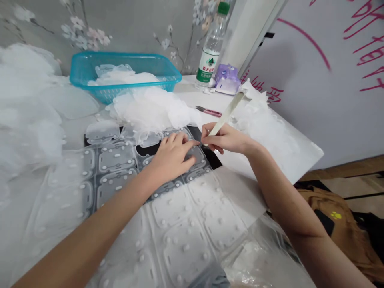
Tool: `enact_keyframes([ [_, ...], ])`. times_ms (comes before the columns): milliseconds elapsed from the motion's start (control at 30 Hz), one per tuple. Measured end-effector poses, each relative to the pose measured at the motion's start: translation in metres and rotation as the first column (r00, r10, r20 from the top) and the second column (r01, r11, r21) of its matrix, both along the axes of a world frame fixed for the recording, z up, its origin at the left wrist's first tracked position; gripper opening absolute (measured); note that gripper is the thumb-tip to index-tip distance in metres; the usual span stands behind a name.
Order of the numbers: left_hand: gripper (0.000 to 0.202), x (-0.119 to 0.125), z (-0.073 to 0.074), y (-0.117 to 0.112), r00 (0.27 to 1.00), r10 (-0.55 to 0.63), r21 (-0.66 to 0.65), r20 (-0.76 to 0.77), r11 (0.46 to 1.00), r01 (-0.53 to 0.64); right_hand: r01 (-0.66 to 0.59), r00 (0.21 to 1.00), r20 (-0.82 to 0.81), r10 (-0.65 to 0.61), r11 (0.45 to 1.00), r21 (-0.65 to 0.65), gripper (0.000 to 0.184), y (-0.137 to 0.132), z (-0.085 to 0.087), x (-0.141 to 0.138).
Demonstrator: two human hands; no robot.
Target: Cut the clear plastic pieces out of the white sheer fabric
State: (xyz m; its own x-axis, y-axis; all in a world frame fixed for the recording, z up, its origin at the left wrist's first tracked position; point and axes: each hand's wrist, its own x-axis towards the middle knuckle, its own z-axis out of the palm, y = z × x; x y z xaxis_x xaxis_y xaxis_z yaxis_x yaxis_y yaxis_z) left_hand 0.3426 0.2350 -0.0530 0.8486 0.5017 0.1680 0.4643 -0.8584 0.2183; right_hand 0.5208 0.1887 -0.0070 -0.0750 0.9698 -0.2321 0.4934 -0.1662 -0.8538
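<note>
A translucent silicone sheet point(120, 176) moulded into several rounded pads lies across a dark mat on the white table. My left hand point(172, 154) rests flat on it, fingers stretched out and pressing down near the sheet's far edge. My right hand point(225, 139) is closed in a pinch round a long pale stick-like tool point(228, 112), whose lower tip meets the sheet just beside my left fingertips. The tool slants up and away to the right.
A teal basket point(124, 74) with trimmed white pieces stands at the back. Loose white scrap piles point(153, 108) lie left, centre and right. Pink scissors point(208, 111), a water bottle point(211, 50) and a purple tissue pack point(226, 79) sit near the wall. A brown bag point(336, 224) lies on the floor.
</note>
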Motion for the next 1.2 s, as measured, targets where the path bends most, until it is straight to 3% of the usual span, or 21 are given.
enact_keyframes([
  [400, 0.038, 0.0, 0.0, 0.001, 1.0, 0.012, -0.026, 0.017, 1.0, -0.011, 0.037, 0.999, -0.024, -0.037, 0.999, -0.001, 0.013, 0.002, -0.005, -0.002],
  [500, 0.037, 0.0, 0.002, -0.001, 1.0, 0.015, -0.009, 0.002, 1.0, -0.015, -0.023, 1.0, -0.021, 0.023, 1.0, 0.002, 0.014, 0.0, -0.002, 0.001],
  [667, 0.04, 0.0, 0.004, -0.004, 1.0, 0.018, 0.014, -0.004, 1.0, -0.018, -0.213, 0.977, -0.009, 0.213, 0.971, -0.109, 0.013, -0.005, 0.006, 0.008],
  [1067, 0.04, -0.001, 0.001, -0.003, 1.0, 0.016, 0.011, 0.006, 1.0, -0.016, -0.245, 0.969, 0.004, 0.248, 0.96, -0.136, 0.014, -0.008, 0.009, 0.01],
  [1200, 0.039, -0.002, -0.001, 0.001, 1.0, 0.018, -0.044, 0.016, 0.999, -0.017, -0.278, 0.96, 0.023, 0.28, 0.959, -0.062, 0.007, -0.014, 0.02, 0.017],
])
